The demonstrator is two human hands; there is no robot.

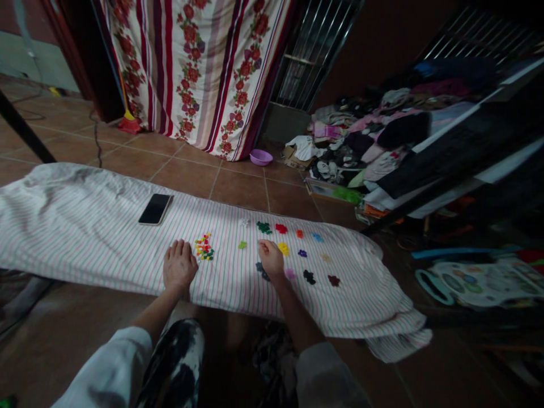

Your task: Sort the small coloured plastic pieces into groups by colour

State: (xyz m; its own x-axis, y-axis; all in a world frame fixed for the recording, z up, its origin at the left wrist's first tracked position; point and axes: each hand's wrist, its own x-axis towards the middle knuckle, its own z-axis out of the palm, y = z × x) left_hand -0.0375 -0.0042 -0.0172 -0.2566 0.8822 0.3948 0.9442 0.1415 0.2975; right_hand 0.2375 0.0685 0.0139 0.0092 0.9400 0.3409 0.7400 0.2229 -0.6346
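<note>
My left hand [179, 265] lies flat on the striped cloth, fingers stretched out, just left of a mixed pile of small coloured pieces [204, 248] in red, yellow, white and green. Over the sorted heaps, my right hand [271, 258] is closed with its fingertips pinched together; whatever they hold, if anything, is too small to make out. Near it are a yellow heap [283, 249], a light green heap [242, 245], and a dark grey heap [262, 271] partly hidden by the hand. Dark green [264, 227] and red [281, 228] heaps sit behind it.
Several more single-colour heaps, among them a black one [309, 277] and a brown one [334, 280], lie to the right. A phone [155, 209] rests on the cloth [106, 226] at left. Beyond are a purple basin [260, 157], a floral curtain [212, 73] and piled clothes [365, 133].
</note>
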